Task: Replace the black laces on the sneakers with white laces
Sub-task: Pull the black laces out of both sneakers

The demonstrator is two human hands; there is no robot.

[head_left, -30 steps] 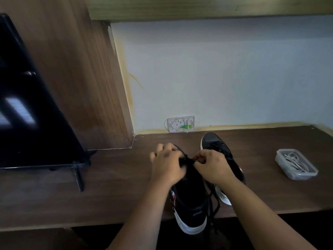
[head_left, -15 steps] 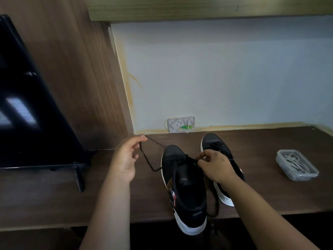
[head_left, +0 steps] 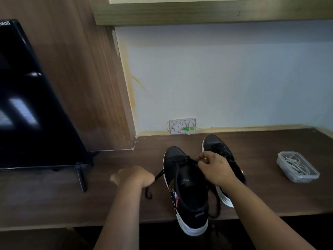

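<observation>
Both hands hold the black lace (head_left: 159,173) of the near sneaker (head_left: 187,192). At the 6 o'clock part of the view, the left hand (head_left: 134,176) grips one end of it with curled fingers, low over the desk (head_left: 54,199), and the loose end hangs below the hand. The right hand (head_left: 215,168) pinches the lace at the top eyelets, on the tongue of this sneaker. Its heel sticks out over the desk edge.

From largest to smallest: a dark screen (head_left: 27,105) stands at 9 o'clock. The second sneaker (head_left: 219,147) lies just beside the first, at its 1 o'clock, partly behind the right hand, with black laces in it. At 3 o'clock is a clear tub (head_left: 313,175), without lid, and inside it lie the white laces (head_left: 295,165), coiled. A small wall plate (head_left: 182,125) sits at 12 o'clock.
</observation>
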